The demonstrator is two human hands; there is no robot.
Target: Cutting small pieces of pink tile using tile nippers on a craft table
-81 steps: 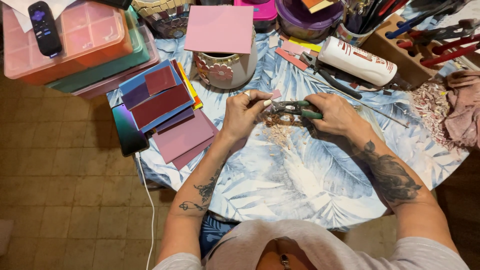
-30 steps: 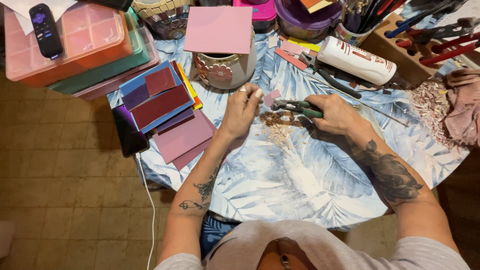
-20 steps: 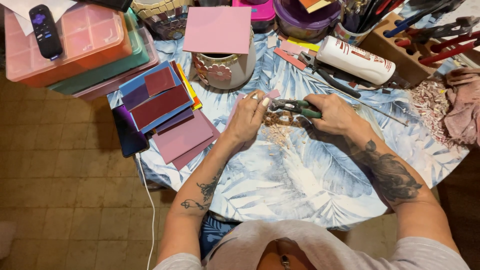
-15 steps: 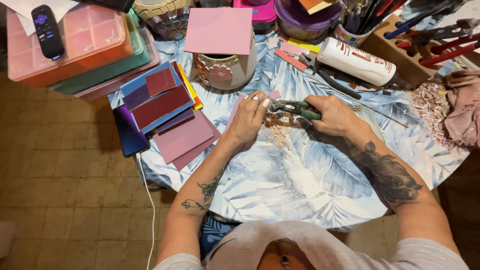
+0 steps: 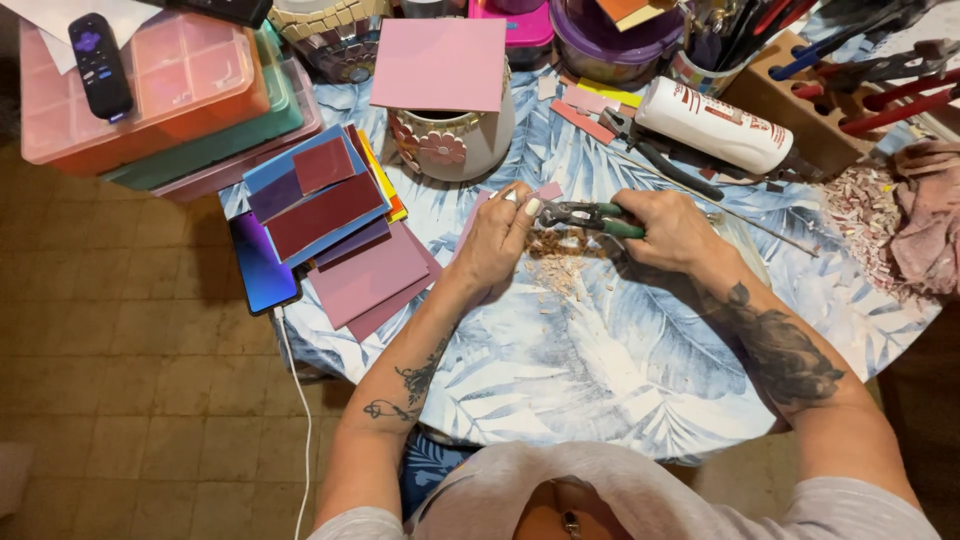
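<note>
- Over the middle of the round desk (image 5: 600, 390), with its blue leaf-print cloth, both hands meet above a small heap of pale chips (image 5: 555, 272).
- The right hand (image 5: 672, 228) is closed around the green-handled nippers (image 5: 590, 215), whose dark head points toward the other hand.
- The left hand (image 5: 497, 238) pinches a small pink tile piece (image 5: 549, 190) between its fingertips, right at the head of the nippers; whether the blades touch the piece cannot be told.
- Just beyond the hands stands a pale pot with flower decoration (image 5: 455, 140), and a pink square sheet (image 5: 440, 62) lies across its top.
- To the left lies a fanned stack of pink, maroon and blue tiles (image 5: 335, 225), with a phone (image 5: 262, 265) at its edge, partly over the desk rim.
- A white glue bottle (image 5: 715, 125) lies on its side behind the right hand.
</note>
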